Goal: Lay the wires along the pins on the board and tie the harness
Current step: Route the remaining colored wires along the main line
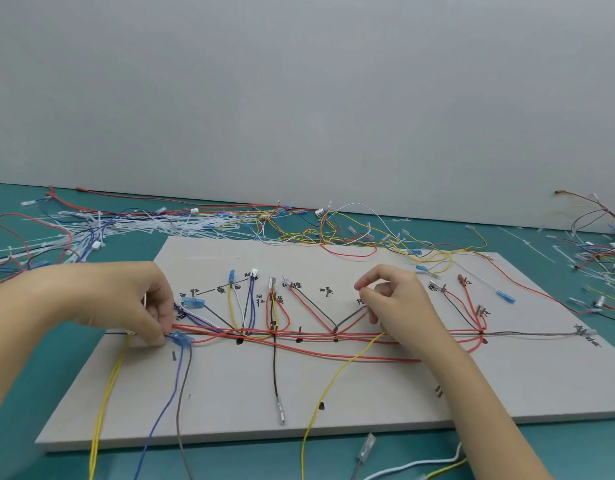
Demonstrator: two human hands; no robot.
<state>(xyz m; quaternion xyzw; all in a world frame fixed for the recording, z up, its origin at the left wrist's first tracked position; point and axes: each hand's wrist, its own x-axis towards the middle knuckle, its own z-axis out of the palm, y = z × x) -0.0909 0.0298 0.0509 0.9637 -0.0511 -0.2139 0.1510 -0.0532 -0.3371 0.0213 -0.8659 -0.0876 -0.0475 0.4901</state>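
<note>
From the head camera, a big pale board (333,393) lies flat on a teal table (29,341), and everything else is told from the board. Many wires (299,336) run in a bunch across the middle of the board, mostly red ones, with loops going up toward black writing near the far edge. The left hand (132,299) is over the left end of the board, and its fingers pinch the wires right beside a blue connector (181,338). The right hand (392,299) is over the middle of the board with curled fingers, and a yellow wire (330,379) comes out from under it, but I cannot tell if it holds that wire. Behind the board's far left corner lies a heap of white cable ties (143,226). Loose wires (351,233) lie behind the far edge.
</note>
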